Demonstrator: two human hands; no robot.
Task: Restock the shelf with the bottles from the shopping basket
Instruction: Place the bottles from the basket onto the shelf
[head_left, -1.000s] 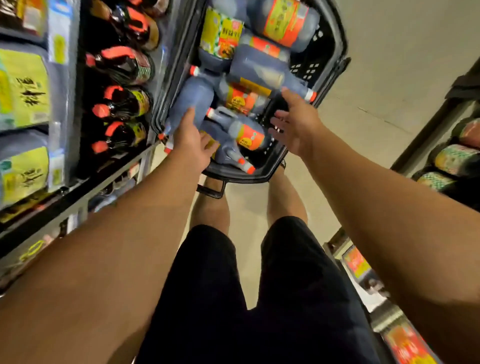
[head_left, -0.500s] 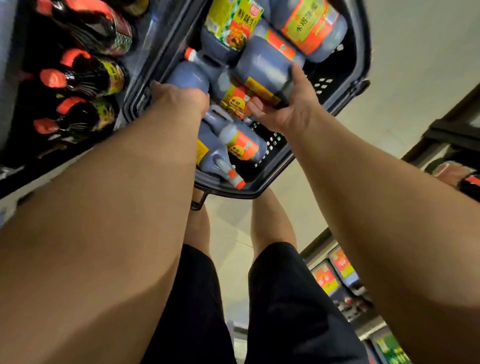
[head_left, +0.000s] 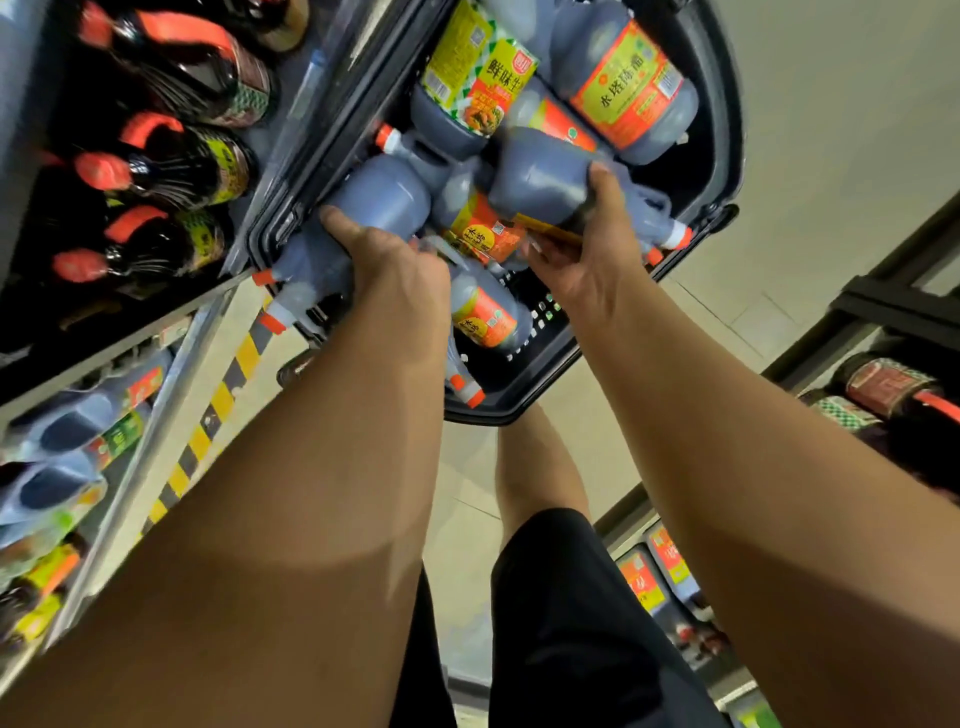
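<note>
A black shopping basket (head_left: 724, 171) on the floor holds several dark sauce bottles with orange-and-yellow labels and orange caps. My left hand (head_left: 395, 270) grips one dark bottle (head_left: 379, 200) at the basket's left side; that bottle's orange cap (head_left: 263, 278) pokes over the rim. My right hand (head_left: 592, 254) grips another dark bottle (head_left: 545, 179) near the middle of the basket, its capped neck (head_left: 675, 236) pointing right. The shelf (head_left: 156, 332) on the left carries rows of dark bottles with red caps.
Below the left shelf edge runs a yellow-and-black striped strip (head_left: 218, 405), with more bottles (head_left: 78, 426) on a lower level. Another shelf (head_left: 883, 384) with jars stands at the right. My legs in black shorts (head_left: 561, 623) stand behind the basket on pale floor.
Both hands have closed round bottles in the basket. The left bottle has shifted toward the basket's left rim, and the right bottle sits higher in my right hand.
</note>
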